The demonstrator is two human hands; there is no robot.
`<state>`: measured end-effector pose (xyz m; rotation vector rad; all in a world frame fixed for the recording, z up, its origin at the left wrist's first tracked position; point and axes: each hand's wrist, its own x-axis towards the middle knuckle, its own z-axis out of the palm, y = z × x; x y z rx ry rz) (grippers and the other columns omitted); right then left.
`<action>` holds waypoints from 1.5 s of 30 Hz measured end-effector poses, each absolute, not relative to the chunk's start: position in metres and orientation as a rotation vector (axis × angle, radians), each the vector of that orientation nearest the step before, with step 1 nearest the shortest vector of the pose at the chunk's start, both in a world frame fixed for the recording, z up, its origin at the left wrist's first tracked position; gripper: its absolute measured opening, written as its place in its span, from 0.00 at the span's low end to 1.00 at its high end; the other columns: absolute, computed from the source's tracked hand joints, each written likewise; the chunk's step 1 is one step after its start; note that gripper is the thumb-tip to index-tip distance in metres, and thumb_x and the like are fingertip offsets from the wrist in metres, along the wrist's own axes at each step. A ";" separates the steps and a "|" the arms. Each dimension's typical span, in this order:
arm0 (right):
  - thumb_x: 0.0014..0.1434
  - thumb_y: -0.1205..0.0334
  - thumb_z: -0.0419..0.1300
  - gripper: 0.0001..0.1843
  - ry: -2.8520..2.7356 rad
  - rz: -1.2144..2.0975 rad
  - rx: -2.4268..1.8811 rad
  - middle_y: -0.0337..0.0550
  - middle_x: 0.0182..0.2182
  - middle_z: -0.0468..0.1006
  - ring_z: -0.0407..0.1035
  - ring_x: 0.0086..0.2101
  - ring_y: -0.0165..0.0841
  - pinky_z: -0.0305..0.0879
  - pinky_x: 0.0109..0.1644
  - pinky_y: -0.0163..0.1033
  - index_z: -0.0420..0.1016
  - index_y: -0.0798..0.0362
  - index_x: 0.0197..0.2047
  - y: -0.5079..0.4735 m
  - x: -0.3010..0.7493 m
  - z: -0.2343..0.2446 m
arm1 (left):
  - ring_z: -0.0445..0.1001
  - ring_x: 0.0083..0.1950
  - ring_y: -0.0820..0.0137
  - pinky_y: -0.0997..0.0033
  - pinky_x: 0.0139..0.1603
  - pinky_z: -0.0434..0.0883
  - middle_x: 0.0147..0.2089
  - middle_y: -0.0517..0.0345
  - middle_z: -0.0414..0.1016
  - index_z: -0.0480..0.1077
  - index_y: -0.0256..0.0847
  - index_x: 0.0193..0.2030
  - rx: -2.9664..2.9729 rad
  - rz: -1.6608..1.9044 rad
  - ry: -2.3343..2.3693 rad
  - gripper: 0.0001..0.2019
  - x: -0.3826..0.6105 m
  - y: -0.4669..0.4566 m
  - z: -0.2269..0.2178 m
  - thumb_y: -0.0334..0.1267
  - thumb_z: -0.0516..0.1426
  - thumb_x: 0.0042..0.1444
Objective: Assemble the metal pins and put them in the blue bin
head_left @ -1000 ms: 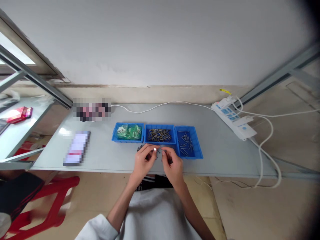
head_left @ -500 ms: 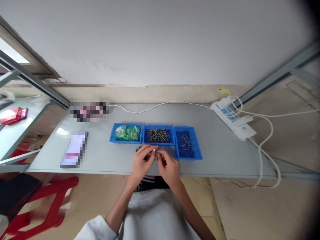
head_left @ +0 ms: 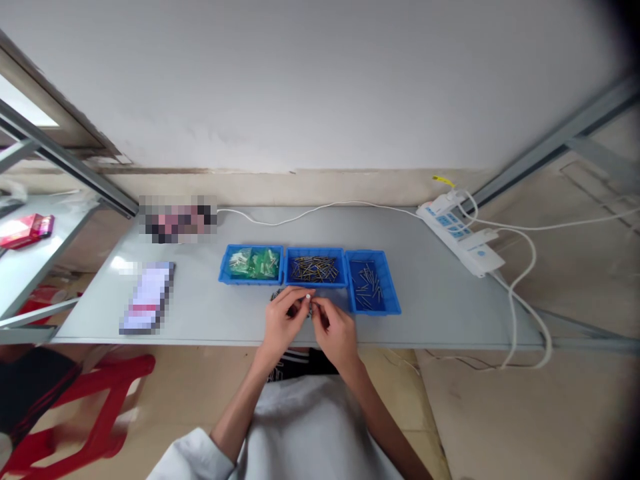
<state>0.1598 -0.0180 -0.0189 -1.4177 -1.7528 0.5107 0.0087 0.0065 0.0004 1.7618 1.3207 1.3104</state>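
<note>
My left hand [head_left: 284, 319] is pinched closed at the table's front, with a small white piece [head_left: 309, 297] showing at its fingertips. My right hand [head_left: 335, 328] is closed too, thumb and finger together right beside that piece; what it grips is too small to make out. Just beyond the hands stand three blue trays in a row. The left tray [head_left: 223, 275] has small white and green parts, the middle tray [head_left: 345, 268] a heap of thin metal pins or screws, and the right tray [head_left: 393, 283] fewer of them. Dark small pieces [head_left: 276, 295] lie partly hidden behind my left hand.
A blurred-out phone-like device [head_left: 148, 297] lies on the left of the grey table [head_left: 200, 320], and another blurred object [head_left: 179, 220] behind it. A white power strip [head_left: 463, 240] with cables stands at the right. A red stool [head_left: 107, 407] is at lower left.
The view has shifted slightly. Both hands keep nearly the same pinched pose around the small white piece, and the trays' contents look the same.
</note>
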 end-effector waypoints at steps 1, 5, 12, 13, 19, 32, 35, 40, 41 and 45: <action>0.78 0.60 0.53 0.13 -1.753 0.516 -1.426 0.45 0.37 0.88 0.81 0.33 0.36 0.72 0.40 0.38 0.80 0.49 0.49 -0.018 0.160 -0.019 | 0.80 0.33 0.70 0.73 0.35 0.76 0.44 0.51 0.87 0.85 0.44 0.48 1.762 1.310 1.325 0.10 0.009 0.006 0.000 0.36 0.60 0.71; 0.77 0.60 0.53 0.13 -1.744 0.515 -1.434 0.45 0.38 0.88 0.81 0.33 0.36 0.73 0.41 0.38 0.80 0.49 0.49 -0.018 0.160 -0.020 | 0.81 0.35 0.69 0.73 0.34 0.76 0.44 0.51 0.87 0.85 0.43 0.47 1.770 1.313 1.316 0.09 0.008 0.006 -0.001 0.36 0.61 0.70; 0.77 0.61 0.54 0.12 -1.759 0.463 -1.431 0.45 0.37 0.88 0.82 0.33 0.36 0.71 0.40 0.37 0.80 0.49 0.49 -0.018 0.159 -0.022 | 0.81 0.35 0.68 0.71 0.36 0.76 0.45 0.50 0.87 0.85 0.43 0.47 1.780 1.299 1.309 0.09 0.007 0.007 -0.002 0.38 0.61 0.71; 0.77 0.61 0.54 0.13 -1.763 0.457 -1.430 0.44 0.37 0.88 0.82 0.33 0.36 0.71 0.40 0.37 0.80 0.49 0.49 -0.018 0.159 -0.022 | 0.81 0.35 0.68 0.71 0.36 0.76 0.45 0.50 0.87 0.85 0.43 0.47 1.778 1.299 1.310 0.09 0.008 0.006 -0.002 0.38 0.61 0.71; 0.77 0.62 0.54 0.12 -1.774 0.434 -1.416 0.45 0.38 0.88 0.83 0.36 0.36 0.71 0.41 0.36 0.80 0.49 0.49 -0.019 0.159 -0.022 | 0.79 0.32 0.71 0.73 0.35 0.75 0.43 0.51 0.87 0.84 0.43 0.44 1.749 1.318 1.325 0.09 0.007 0.006 -0.003 0.40 0.62 0.71; 0.77 0.62 0.54 0.12 -1.781 0.416 -1.438 0.44 0.37 0.88 0.82 0.34 0.37 0.71 0.40 0.37 0.80 0.49 0.48 -0.018 0.159 -0.025 | 0.76 0.29 0.73 0.74 0.33 0.74 0.42 0.53 0.87 0.83 0.42 0.45 1.792 1.347 1.300 0.08 0.008 0.007 -0.009 0.38 0.62 0.71; 0.77 0.62 0.54 0.12 -1.786 0.425 -1.438 0.45 0.38 0.88 0.83 0.35 0.37 0.71 0.40 0.37 0.80 0.49 0.49 -0.018 0.159 -0.026 | 0.77 0.30 0.72 0.74 0.33 0.74 0.44 0.51 0.87 0.83 0.42 0.45 1.778 1.343 1.304 0.08 0.008 0.006 -0.010 0.39 0.61 0.72; 0.77 0.61 0.53 0.13 -1.789 0.421 -1.434 0.46 0.38 0.88 0.82 0.34 0.37 0.72 0.40 0.37 0.80 0.50 0.49 -0.018 0.159 -0.026 | 0.76 0.29 0.73 0.74 0.33 0.74 0.43 0.52 0.87 0.83 0.41 0.44 1.766 1.360 1.331 0.08 0.008 0.006 -0.008 0.39 0.61 0.71; 0.77 0.61 0.53 0.12 -1.787 0.413 -1.420 0.45 0.38 0.88 0.82 0.33 0.36 0.72 0.40 0.37 0.80 0.50 0.49 -0.018 0.159 -0.026 | 0.76 0.29 0.74 0.75 0.33 0.74 0.42 0.52 0.87 0.83 0.41 0.44 1.767 1.362 1.335 0.08 0.009 0.006 -0.008 0.38 0.61 0.71; 0.77 0.63 0.54 0.11 -1.766 0.373 -1.351 0.44 0.37 0.88 0.82 0.33 0.35 0.71 0.39 0.37 0.79 0.50 0.49 -0.019 0.159 -0.025 | 0.77 0.29 0.74 0.75 0.33 0.75 0.43 0.53 0.88 0.84 0.41 0.45 1.792 1.351 1.327 0.08 0.008 0.006 -0.007 0.36 0.61 0.71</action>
